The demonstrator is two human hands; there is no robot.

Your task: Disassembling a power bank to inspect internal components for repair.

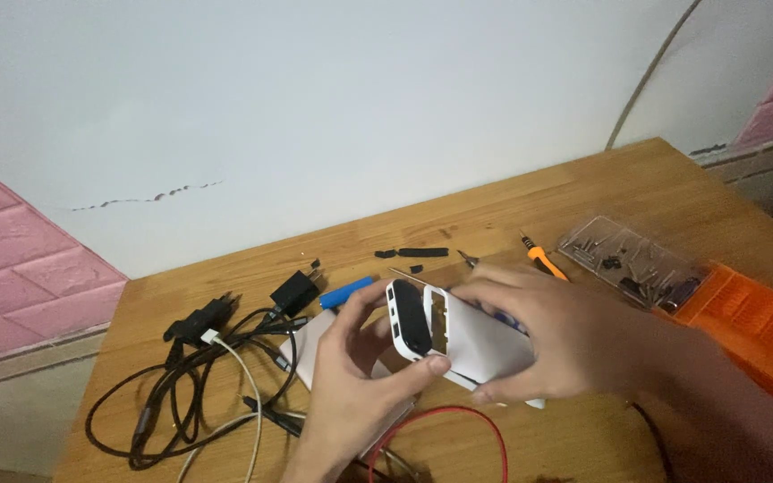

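Fingers of both hands pinching white casing, black end panel between

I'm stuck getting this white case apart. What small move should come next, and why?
Probably pull the end cap straight off with the left hand: it already sits tilted at the open end of the white case, which the right hand grips.

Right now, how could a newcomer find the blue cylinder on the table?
Start at the wooden table by the white wall. Near its middle, just behind the left hand, lies the blue cylinder beside a black plug. It is the only blue, round thing among black cables.
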